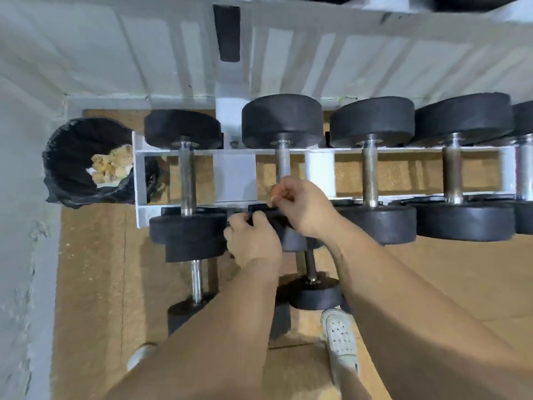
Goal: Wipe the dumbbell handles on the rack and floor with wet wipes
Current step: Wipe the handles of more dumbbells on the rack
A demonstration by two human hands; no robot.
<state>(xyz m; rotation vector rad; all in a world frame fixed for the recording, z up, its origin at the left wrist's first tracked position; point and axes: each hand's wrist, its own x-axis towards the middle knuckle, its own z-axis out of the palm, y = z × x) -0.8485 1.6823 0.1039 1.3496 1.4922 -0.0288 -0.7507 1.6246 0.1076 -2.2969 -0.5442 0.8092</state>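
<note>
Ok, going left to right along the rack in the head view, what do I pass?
Black-lined bin → first dumbbell handle → second dumbbell handle → third dumbbell handle → fourth dumbbell handle → fifth dumbbell handle at the right edge.

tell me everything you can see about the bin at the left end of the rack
The bin is round and open-topped, lined with a crinkled, glossy black plastic bag that spills over its rim. It stands on the brown floor by the grey wall, close against the left end of the white rack, which hides part of it. Inside lie crumpled yellowish-brown wads on something white.
</note>
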